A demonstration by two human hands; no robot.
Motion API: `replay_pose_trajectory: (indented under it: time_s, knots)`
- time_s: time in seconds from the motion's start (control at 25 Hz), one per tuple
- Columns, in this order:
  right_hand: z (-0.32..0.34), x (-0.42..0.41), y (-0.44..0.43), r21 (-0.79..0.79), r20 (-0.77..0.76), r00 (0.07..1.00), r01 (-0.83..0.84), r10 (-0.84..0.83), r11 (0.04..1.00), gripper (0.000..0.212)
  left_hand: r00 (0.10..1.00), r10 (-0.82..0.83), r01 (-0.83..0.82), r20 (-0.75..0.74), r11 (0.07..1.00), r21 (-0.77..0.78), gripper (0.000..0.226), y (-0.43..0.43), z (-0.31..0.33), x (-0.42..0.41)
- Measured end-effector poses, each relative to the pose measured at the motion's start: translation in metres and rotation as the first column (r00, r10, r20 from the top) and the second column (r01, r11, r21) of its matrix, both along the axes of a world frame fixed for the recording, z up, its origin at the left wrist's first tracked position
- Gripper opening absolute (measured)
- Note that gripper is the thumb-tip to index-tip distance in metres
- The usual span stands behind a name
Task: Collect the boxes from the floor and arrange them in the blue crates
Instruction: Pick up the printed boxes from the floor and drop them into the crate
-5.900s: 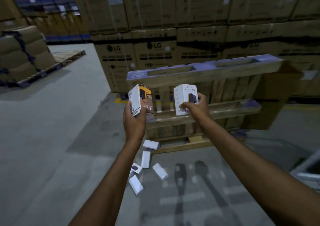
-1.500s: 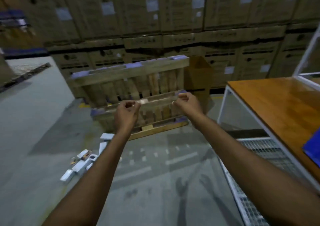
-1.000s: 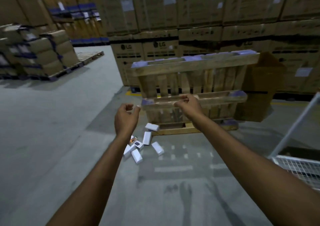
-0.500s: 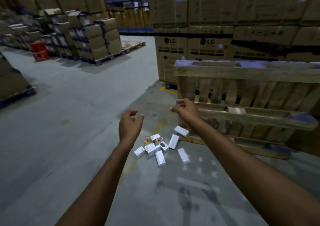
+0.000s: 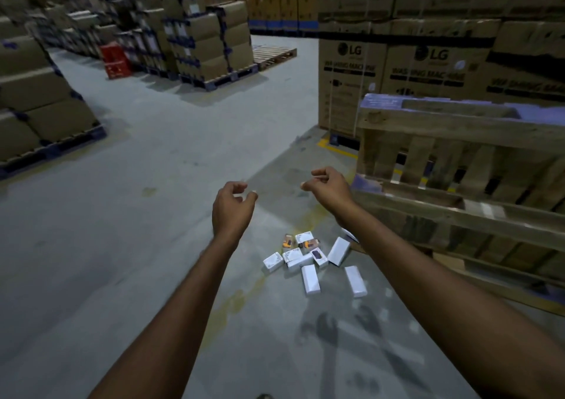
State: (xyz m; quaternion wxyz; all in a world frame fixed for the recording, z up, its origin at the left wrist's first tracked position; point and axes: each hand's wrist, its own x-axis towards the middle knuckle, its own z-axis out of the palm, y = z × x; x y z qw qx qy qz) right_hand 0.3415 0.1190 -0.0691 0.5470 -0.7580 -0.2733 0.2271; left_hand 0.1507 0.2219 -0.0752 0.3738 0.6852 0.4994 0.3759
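Several small white boxes (image 5: 311, 278) lie scattered on the grey concrete floor, a few with orange or dark printed faces (image 5: 308, 242). Both my arms stretch forward above them. My left hand (image 5: 232, 209) hangs in the air up and left of the pile, fingers loosely curled, holding nothing. My right hand (image 5: 328, 187) hovers up and right of the pile, also loosely curled and empty. No blue crate is in view.
A wooden pallet (image 5: 458, 129) stands on edge to the right, close behind the boxes. Large LG cartons (image 5: 348, 86) are stacked behind it. Palletised brown cartons (image 5: 208, 41) and a red crate (image 5: 114, 60) stand across the floor at the left.
The view has swung left and toward the pile, so the table and wire shelf have left the frame. Both hands, which each held a box six seconds ago, stay empty.
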Motion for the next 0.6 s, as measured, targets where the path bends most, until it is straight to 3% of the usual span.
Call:
replay_pose_trajectory:
  time_s: [0.32, 0.6]
  knots:
    - [-0.04, 0.016, 0.127, -0.038, -0.063, 0.992, 0.104, -0.106, 0.994, 0.051, 0.996, -0.081, 0.08, -0.039, 0.996, -0.04, 0.027, 0.145, -0.029, 0.024]
    - [-0.067, 0.061, 0.198, -0.085, -0.061, 0.987, 0.143, -0.149, 0.986, 0.043, 0.994, -0.105, 0.103, -0.043, 0.994, -0.047, 0.028, 0.229, -0.064, 0.079]
